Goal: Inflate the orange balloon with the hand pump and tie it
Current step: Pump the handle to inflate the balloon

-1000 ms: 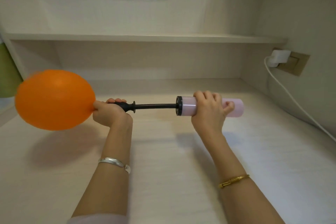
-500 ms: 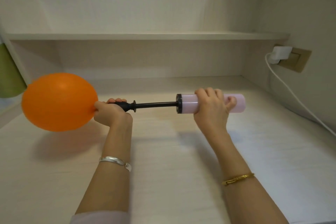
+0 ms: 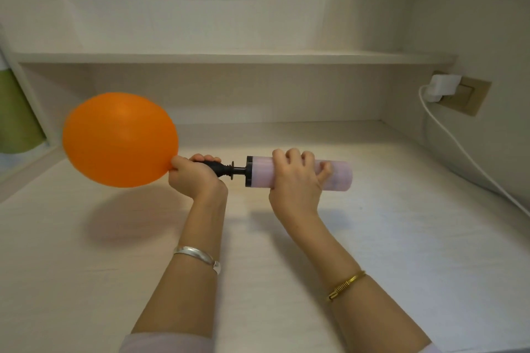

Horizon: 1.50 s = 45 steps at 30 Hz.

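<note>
The orange balloon (image 3: 120,139) is inflated and hangs in the air above the desk, left of centre. Its neck sits on the black nozzle end of the hand pump, where my left hand (image 3: 195,176) grips both the neck and the nozzle. The pump's pale pink barrel (image 3: 301,171) lies level to the right, and my right hand (image 3: 298,178) grips it around the middle. Only a short length of the black rod shows between nozzle and barrel.
The pale wooden desk (image 3: 401,238) has a low shelf (image 3: 229,56) along its back. A white charger (image 3: 443,87) sits in a wall socket at right, its cable trailing down across the desk's right edge. A green object (image 3: 14,112) stands at far left.
The pink barrel has slid left toward the nozzle, so the exposed rod is much shorter. The balloon has shifted right and up with my left hand.
</note>
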### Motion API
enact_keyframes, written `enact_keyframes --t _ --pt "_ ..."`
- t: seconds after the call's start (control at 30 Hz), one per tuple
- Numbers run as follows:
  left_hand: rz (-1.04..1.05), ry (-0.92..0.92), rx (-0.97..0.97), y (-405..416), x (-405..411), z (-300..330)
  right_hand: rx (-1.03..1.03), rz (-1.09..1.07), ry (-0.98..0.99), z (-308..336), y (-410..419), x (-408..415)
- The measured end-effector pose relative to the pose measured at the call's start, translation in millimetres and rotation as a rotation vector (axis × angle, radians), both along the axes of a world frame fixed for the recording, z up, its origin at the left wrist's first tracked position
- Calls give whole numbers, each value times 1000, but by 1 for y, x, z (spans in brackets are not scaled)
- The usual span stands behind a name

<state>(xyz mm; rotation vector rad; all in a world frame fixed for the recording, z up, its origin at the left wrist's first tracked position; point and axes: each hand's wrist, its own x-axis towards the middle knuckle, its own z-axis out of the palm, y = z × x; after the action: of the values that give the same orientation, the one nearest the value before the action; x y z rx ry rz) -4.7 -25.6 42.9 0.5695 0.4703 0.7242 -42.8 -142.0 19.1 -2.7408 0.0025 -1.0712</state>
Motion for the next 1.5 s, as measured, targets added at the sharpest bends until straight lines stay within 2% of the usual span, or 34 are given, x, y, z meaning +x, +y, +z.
enact_keyframes --t 0.27,0.5,0.8,1.13,1.4,1.5 --pt "58 -22 -93 39 4 1 20 -46 6 11 -45 7" --pt "8 36 -108 25 6 -6 -7 -144 -2 10 -42 4" --pt "-35 32 -62 -1 3 -6 0 0 -10 -1 -4 0" --pt "18 25 -90 25 4 -5 43 -164 21 7 -53 2" --pt "-31 -12 -25 -6 0 -5 6 -74 -15 -5 1 0" --pt "3 12 -8 -3 0 -4 -1 19 40 -8 1 2"
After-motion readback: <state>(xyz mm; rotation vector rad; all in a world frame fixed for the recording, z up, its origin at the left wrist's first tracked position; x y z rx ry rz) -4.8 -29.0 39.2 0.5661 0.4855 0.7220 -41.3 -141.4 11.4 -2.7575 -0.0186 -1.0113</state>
